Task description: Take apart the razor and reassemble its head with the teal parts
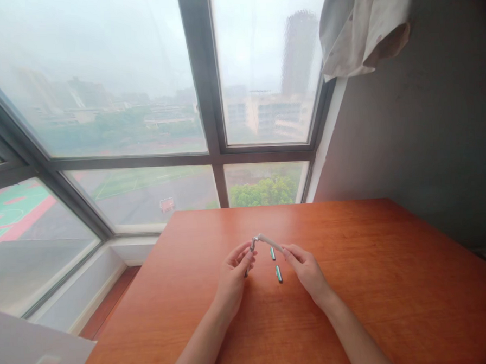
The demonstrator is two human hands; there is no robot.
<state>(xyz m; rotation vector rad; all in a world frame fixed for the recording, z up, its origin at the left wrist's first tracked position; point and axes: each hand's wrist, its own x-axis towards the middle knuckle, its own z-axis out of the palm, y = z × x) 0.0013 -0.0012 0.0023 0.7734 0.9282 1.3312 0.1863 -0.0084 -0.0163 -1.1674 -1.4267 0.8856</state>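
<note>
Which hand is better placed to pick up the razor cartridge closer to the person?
The right hand, probably: it looks nearer that razor cartridge than the left hand does. Both are occupied, though; the right, gripping the grey razor handle, would have to let go first.

The head camera faced forward and down, past left hand (233, 266) and right hand (306, 266) (both near), to the window (206, 97).

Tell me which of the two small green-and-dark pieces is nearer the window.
The far piece, seen just under the grey rod; the near piece lies lower in view.
</note>
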